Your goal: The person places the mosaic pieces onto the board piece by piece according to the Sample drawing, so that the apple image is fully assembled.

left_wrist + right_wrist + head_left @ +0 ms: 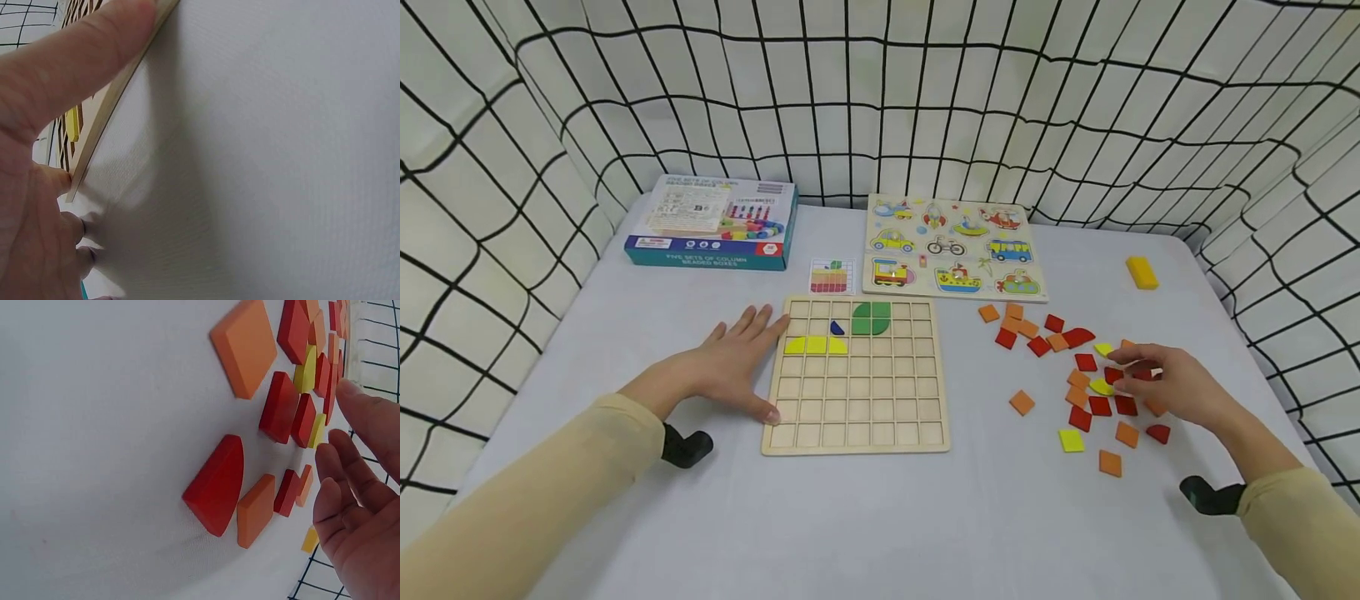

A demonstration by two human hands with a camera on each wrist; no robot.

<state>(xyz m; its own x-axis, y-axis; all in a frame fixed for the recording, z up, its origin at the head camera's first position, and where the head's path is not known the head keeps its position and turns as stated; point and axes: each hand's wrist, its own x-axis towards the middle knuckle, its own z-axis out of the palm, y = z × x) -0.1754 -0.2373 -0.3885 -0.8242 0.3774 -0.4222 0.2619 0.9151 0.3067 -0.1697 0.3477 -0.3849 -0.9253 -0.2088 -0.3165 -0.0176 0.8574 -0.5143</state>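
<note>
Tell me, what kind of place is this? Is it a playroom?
Probably a tabletop set up for playing with puzzles, closed in by a checked cloth. On the table lie a wooden grid board, a vehicle puzzle, a toy box and loose coloured tiles.

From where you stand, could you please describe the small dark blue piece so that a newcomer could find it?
Find the wooden grid board under the left hand. In its second row, left of the green leaf shape and above the yellow pieces, sits the dark blue piece, the only blue one.
</note>
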